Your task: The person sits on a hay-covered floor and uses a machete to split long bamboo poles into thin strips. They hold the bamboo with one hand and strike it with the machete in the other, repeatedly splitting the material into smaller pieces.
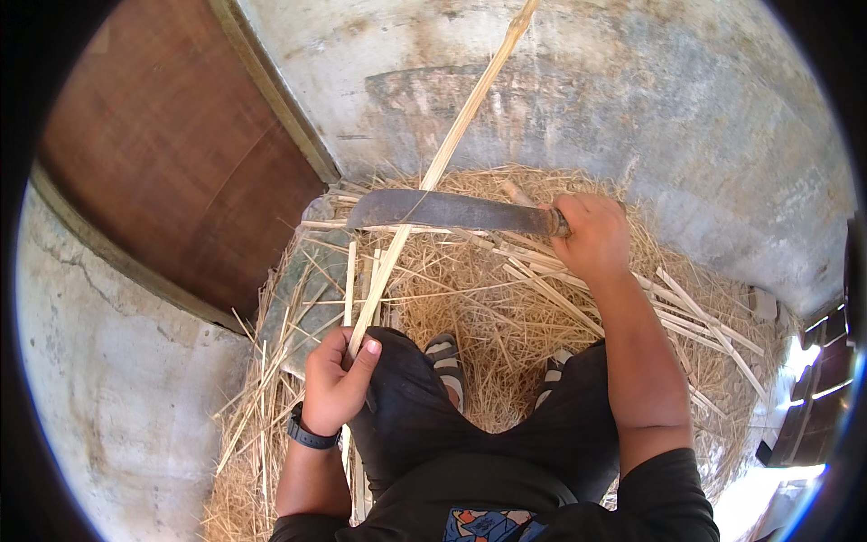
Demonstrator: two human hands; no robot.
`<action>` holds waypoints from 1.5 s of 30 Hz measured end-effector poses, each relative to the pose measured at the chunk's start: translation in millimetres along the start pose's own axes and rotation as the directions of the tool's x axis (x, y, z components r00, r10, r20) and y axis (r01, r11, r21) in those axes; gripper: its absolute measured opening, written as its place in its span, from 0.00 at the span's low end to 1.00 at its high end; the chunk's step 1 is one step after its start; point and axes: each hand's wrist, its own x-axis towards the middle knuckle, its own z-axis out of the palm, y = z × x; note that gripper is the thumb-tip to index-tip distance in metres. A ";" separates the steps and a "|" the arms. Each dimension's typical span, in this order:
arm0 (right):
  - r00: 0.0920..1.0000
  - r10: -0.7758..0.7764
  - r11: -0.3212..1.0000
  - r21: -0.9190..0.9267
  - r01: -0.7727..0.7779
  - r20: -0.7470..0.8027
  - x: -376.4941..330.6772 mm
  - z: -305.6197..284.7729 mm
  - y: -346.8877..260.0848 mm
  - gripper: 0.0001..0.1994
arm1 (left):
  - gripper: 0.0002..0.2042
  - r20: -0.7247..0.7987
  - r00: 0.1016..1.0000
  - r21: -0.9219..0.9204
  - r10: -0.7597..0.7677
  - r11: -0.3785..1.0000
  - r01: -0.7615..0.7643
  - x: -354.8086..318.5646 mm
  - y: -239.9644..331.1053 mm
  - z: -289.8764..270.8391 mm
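A long pale bamboo strip slants up from my lap toward the wall. My left hand is closed round its lower end, with the thumb along it, beside my left knee. In my right hand is the handle of a machete, gripped with the fingers wrapped round it. The broad, dark blade points left and lies across the strip above my left hand. Whether the edge bites into the bamboo I cannot tell.
Shavings and straw-like scraps cover the floor round my sandalled feet. Several split bamboo strips lie at the right, others by my left leg. A stained concrete wall rises ahead; a brown wooden door stands at the left.
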 end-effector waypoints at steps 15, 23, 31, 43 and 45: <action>0.963 0.102 0.995 -0.040 -0.094 0.251 -0.6 8.1 -16.7 0.09 | 0.11 0.030 0.999 0.110 0.014 0.994 -0.017 -2.0 -2.7 13.9; 0.919 0.224 0.974 -0.052 -0.219 0.324 0.0 16.2 -9.1 0.09 | 0.12 0.023 1.000 0.207 0.004 0.978 -0.008 -2.6 -8.1 13.5; 0.941 0.000 0.999 0.042 -0.015 0.340 -8.6 21.2 -34.8 0.03 | 0.09 0.093 0.995 0.209 -0.026 0.978 0.006 -5.4 -23.9 12.1; 0.916 0.132 0.980 0.087 -0.177 0.379 -10.4 26.3 -18.3 0.09 | 0.14 -0.001 0.996 0.336 0.088 0.938 -0.082 -7.7 -16.4 20.5; 0.922 -0.001 0.990 0.133 -0.055 0.388 -12.3 30.5 -33.8 0.10 | 0.14 -0.007 0.996 0.319 0.094 0.944 -0.087 -7.7 -22.3 20.0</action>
